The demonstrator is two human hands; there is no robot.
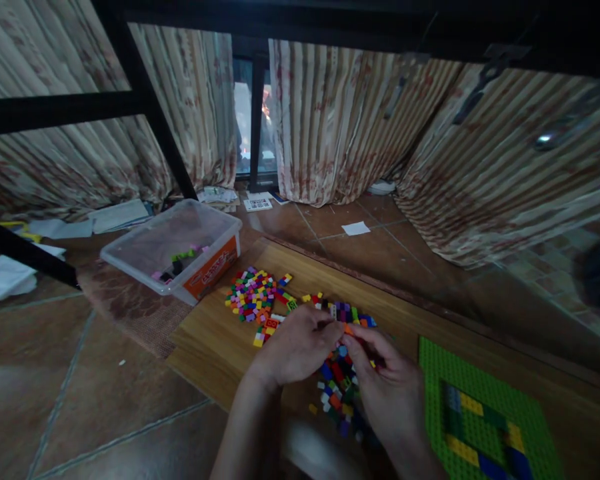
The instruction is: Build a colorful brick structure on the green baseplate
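Note:
Small toy building bricks lie in a loose pile on a wooden board, under and around my hands. Over that pile, my right hand pinches an orange brick between thumb and fingers. My left hand meets it from the other side, its fingers closed against the same brick; most of those fingertips are hidden. To the right lies a green baseplate, where yellow, blue, green and grey bricks form a low rectangular outline. A second heap of tiny mixed bricks sits to the left.
A clear plastic bin with an orange label and a few bricks inside stands past the board's left end. The wooden board rests over a brown mat. Dark metal bars cross above; striped curtains hang behind.

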